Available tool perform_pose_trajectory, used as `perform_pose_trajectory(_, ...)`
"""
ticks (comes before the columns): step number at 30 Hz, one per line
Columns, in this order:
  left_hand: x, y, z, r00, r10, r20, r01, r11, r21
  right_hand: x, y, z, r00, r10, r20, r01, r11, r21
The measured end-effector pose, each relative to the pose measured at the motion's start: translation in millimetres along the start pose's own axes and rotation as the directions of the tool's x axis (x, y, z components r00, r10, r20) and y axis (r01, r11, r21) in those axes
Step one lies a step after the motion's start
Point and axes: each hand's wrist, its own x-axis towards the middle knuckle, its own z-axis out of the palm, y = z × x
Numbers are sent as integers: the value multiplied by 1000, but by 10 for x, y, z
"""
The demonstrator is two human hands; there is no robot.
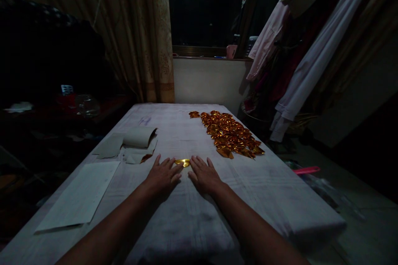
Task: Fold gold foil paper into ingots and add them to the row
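A small folded piece of gold foil paper [183, 161] lies flat on the cloth-covered table [186, 211], between my two hands. My left hand [163, 174] rests over its left end, fingers stretched out and lying flat. On the other end lies my right hand [203, 174], also flat with its fingers extended. Both sets of fingertips seem to press the foil against the cloth, and they hide its ends. To the right and farther back is a heap of folded gold foil pieces [230, 132], with one foil piece [194, 114] set slightly apart.
Left of my hands lie curled sheets of greyish paper [137, 137] and a flat white sheet [81, 192]. A glass jar [88, 105] stands on a dark side surface. Clothes [298, 70] hang at the right; a pink cup [231, 51] is on the windowsill.
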Motion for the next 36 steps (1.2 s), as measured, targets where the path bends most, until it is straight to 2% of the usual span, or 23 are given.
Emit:
perform_pose_trajectory(4,5,59,-10,1000,-16,-5,16,1000,15,7,-9,5,1000,6,3,-6,1000,9)
perform_pose_trajectory(9,-65,-131,-32,998,-34,56,33,999,21,-2,-20,-8,1000,6,-19,-5,1000,17)
perform_pose_trajectory(12,-36,-209,-62,996,-94,-10,93,993,-76,7,-28,-4,998,15,-67,-13,999,31)
perform_pose_trajectory(16,145,-190,-72,974,-203,-105,185,970,-158,45,-22,25,991,8,-133,-4,1000,31)
perform_pose_trajectory(21,335,-125,34,968,-226,-106,201,958,-206,66,9,76,986,8,-165,-2,999,38)
perform_pose_trajectory(27,338,-58,61,962,-240,-129,204,949,-242,66,8,88,972,35,-230,-15,996,87)
perform_pose_trajectory(30,311,4,9,963,-222,-151,184,955,-233,83,-9,37,962,92,-255,-45,982,185)
perform_pose_trajectory(36,289,77,-42,968,-160,-193,123,974,-192,195,17,-110,925,285,-251,-196,925,326)
